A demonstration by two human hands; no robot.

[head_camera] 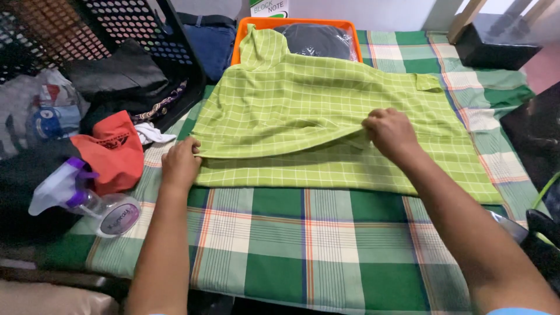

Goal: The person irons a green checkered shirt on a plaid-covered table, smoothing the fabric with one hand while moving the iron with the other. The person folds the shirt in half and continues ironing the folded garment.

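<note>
My right hand is closed in a pinch on the folded edge of the light green checked shirt, fingers curled under so that a small ridge of cloth bunches up just left of the knuckles. My left hand rests at the shirt's left edge, fingertips curled onto the corner of the fold; thumb hidden, so I cannot tell whether it truly clamps the cloth or only presses it flat. Both hands sit on the same fold line, well apart. The shirt lies spread on the green, white and orange plaid cloth that covers the table, upper layer doubled over a lower layer that shows as a strip along the near side. Its far end drapes up over the rim of an orange tray, which holds a dark folded garment. Left of my left hand: an orange-red cloth, a scrap of white cloth, and a clear spray bottle with purple trigger, lying on its side. Beyond these, a black perforated basket holding dark clothes. A dark box stands at the far right corner.
</note>
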